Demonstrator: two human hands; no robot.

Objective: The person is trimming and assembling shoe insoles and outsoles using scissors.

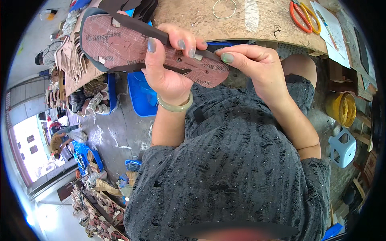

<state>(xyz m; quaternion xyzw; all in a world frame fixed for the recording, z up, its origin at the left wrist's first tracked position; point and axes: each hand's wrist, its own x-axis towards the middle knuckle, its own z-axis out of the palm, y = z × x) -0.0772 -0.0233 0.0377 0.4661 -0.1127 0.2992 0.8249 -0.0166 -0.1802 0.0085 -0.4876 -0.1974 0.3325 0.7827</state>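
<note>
Held up in front of me is a reddish-brown shoe insole [120, 46] with printed marks and small holes, its broad end to the left. A dark strap [140, 28] runs along its far edge and another dark piece shows along the near edge. My left hand [173, 82], with a pale bangle at the wrist, is closed around the middle of the insole, thumb on the near side and fingers over the far side. My right hand [263, 68] pinches the dark strip at the narrow right end between thumb and forefinger.
Across the wooden table [181, 16] lie a rubber band [224, 9], orange-handled scissors [301, 18], a yellow-handled tool [315, 20] and a paper sheet [331, 36]. A blue bin [142, 96] stands left, a yellow bucket [341, 108] and blue stool [343, 148] right. Two people are farther off.
</note>
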